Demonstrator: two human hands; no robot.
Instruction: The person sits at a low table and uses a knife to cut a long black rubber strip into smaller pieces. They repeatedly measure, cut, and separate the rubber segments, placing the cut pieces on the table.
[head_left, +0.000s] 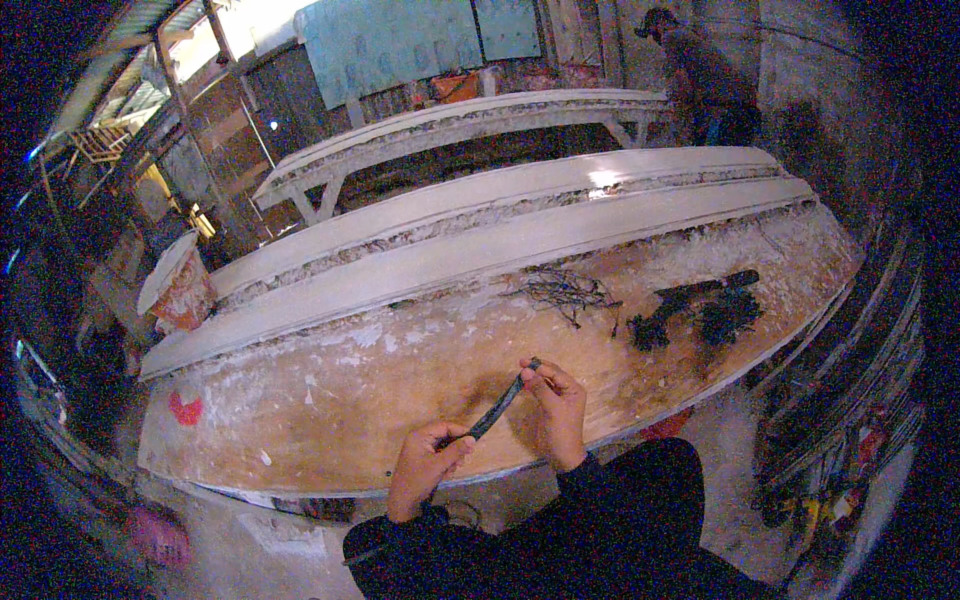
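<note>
Between my two hands a thin dark strip (497, 410), greyish and slightly glossy, is stretched on a slant over the near edge of a wooden worktop (330, 420). Its lower end is pinched by my left hand (425, 462), its upper end by the fingertips of my right hand (556, 405). What the strip is made of I cannot tell. Beyond my right hand lies a loose tangle of thin dark strands (568, 293). To the right of that are black clumped bundles (728, 316) with a dark, bar-like piece (708, 286) beside them.
Long white-coated ledges (480, 240) run along the worktop's far side. A paint-smeared bucket (185, 295) stands at the left end. Behind is a white bench (450, 125), with another person (705, 80) at its right end. Dark long pieces (850, 340) are stacked at the right.
</note>
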